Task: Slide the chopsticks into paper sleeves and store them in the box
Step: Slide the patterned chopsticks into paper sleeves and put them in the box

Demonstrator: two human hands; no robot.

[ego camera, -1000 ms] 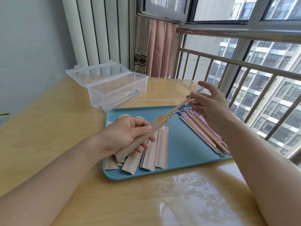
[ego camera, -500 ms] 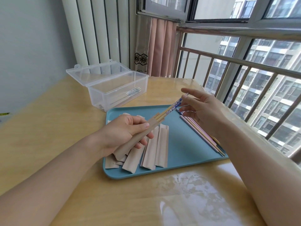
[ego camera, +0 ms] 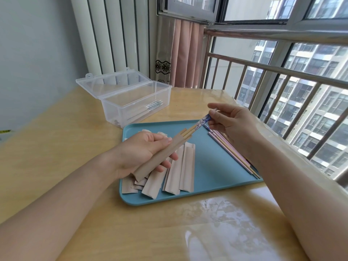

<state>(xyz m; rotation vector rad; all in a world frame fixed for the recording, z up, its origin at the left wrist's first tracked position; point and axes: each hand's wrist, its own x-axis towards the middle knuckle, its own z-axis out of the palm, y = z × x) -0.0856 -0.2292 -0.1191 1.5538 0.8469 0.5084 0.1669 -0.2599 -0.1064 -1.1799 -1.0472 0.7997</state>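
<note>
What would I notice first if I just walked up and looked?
Right in the middle, the left hand holds a brown paper sleeve while the right hand pushes blue-patterned chopsticks into it. Below them lies a blue tray of spare sleeves, and a clear plastic box stands open behind.

Teal tray (ego camera: 216,172); on it beige paper sleeves (ego camera: 180,168), pink chopsticks (ego camera: 231,149). Above it, blue-and-white floral chopsticks (ego camera: 202,123). Clear box (ego camera: 131,102).

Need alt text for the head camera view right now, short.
A left hand grips a paper sleeve while the right hand pinches a pair of chopsticks partly inside it, above a blue tray. An open clear box stands behind.
</note>
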